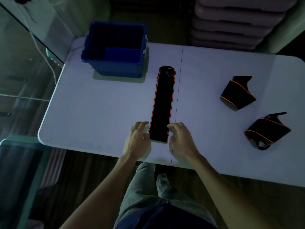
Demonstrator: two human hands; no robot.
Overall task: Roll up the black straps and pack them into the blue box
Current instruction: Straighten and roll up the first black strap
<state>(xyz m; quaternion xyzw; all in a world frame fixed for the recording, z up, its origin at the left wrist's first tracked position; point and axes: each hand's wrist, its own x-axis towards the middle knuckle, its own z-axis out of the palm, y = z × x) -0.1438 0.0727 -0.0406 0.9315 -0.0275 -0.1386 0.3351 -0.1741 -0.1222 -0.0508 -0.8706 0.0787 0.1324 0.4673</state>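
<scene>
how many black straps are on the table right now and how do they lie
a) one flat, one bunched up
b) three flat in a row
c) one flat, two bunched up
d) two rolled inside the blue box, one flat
c: one flat strap lies stretched out between the left hand and right hand, and two bunched straps sit off to the right on the table.
</scene>
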